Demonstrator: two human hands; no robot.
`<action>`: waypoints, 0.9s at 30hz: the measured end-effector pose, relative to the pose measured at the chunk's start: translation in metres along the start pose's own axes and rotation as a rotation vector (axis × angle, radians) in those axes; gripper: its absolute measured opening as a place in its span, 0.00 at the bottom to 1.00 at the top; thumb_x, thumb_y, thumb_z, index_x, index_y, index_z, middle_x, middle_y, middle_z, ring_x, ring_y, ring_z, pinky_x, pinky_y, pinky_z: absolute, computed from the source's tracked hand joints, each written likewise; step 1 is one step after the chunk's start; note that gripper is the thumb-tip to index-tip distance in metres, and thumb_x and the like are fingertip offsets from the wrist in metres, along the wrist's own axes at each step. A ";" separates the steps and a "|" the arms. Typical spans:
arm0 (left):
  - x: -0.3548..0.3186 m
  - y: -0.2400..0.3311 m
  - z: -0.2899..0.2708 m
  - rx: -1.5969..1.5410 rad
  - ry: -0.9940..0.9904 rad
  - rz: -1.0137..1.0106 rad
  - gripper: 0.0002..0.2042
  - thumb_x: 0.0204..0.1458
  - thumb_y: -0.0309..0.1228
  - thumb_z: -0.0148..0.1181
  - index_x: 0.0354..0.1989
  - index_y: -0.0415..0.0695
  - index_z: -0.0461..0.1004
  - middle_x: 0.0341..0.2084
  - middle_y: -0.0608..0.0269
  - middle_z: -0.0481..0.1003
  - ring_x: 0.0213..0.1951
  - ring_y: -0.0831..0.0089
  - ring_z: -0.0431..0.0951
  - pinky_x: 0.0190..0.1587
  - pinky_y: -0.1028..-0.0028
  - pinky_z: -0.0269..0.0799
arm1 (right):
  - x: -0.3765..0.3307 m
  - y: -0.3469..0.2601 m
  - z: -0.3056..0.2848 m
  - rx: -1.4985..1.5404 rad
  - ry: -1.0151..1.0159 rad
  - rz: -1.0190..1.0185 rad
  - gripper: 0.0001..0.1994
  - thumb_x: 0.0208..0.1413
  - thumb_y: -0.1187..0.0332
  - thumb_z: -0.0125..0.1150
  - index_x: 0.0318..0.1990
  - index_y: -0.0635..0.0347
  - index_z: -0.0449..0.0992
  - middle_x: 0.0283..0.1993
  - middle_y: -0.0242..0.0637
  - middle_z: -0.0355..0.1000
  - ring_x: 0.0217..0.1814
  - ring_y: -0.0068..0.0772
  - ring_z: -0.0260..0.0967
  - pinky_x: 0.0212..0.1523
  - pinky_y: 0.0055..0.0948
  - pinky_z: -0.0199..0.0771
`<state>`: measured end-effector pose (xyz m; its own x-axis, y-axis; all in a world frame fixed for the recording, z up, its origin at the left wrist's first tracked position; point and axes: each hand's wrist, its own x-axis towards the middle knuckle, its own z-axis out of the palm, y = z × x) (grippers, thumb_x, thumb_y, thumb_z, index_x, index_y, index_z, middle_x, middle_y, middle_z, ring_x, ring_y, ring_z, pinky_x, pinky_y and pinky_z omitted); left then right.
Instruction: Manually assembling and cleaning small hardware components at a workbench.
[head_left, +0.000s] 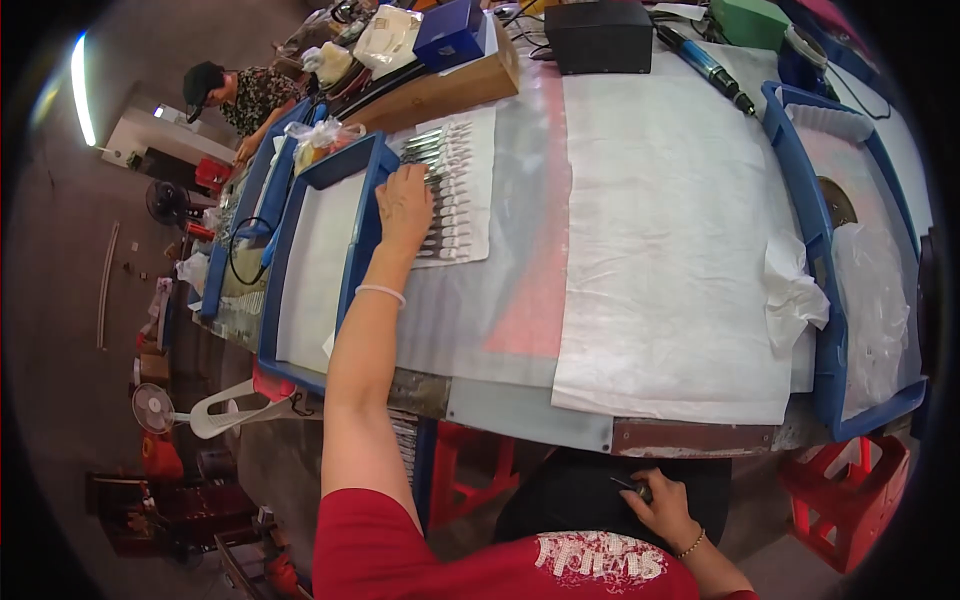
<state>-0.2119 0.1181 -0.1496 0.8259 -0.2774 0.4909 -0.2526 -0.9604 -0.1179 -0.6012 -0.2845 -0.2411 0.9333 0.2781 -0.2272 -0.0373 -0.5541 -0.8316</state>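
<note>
My left hand [406, 205] reaches over a row of slim shiny metal pieces [455, 190] that look like cutlery handles, laid side by side on a white sheet [480, 150]. Its fingers are apart and bent down onto the left ends of the row; the fingertips are partly hidden, and nothing shows lifted in them. Low over my lap, my right hand [665, 508] is closed around a small, dark, shiny metal piece [633, 486], whose exact kind I cannot make out.
Left of the row stands a blue tray [285, 270] lined with white paper. White cloth [670, 250] covers the table's middle. Another blue tray [825, 300] holds clear plastic. A black box [598, 38] and a blue pen-shaped tool [705, 68] lie behind. A person [245, 100] works at far left.
</note>
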 end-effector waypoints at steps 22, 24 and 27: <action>-0.035 0.067 -0.101 -0.800 0.165 -0.249 0.09 0.55 0.21 0.54 0.44 0.36 0.70 0.34 0.56 0.75 0.35 0.70 0.77 0.36 0.72 0.72 | 0.001 -0.003 0.013 -0.028 0.032 -0.075 0.15 0.50 0.64 0.66 0.41 0.59 0.70 0.27 0.43 0.74 0.27 0.44 0.75 0.26 0.37 0.73; -0.078 0.104 -0.141 -1.218 -0.026 -0.451 0.10 0.58 0.24 0.53 0.47 0.37 0.69 0.33 0.61 0.75 0.34 0.78 0.75 0.34 0.77 0.71 | -0.003 -0.007 0.010 0.017 -0.009 -0.025 0.13 0.52 0.66 0.63 0.42 0.60 0.69 0.28 0.45 0.74 0.28 0.48 0.74 0.27 0.39 0.72; -0.160 0.144 -0.178 -1.543 -0.430 -0.724 0.12 0.60 0.26 0.52 0.51 0.38 0.68 0.30 0.63 0.75 0.30 0.81 0.74 0.30 0.82 0.69 | -0.007 -0.012 0.011 -0.009 0.031 -0.092 0.11 0.55 0.69 0.60 0.42 0.62 0.68 0.31 0.50 0.73 0.31 0.53 0.73 0.30 0.42 0.72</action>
<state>-0.4705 0.0287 -0.0916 0.9763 -0.0761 -0.2025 0.1989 -0.0529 0.9786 -0.6111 -0.2716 -0.2352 0.9431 0.3042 -0.1341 0.0525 -0.5346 -0.8435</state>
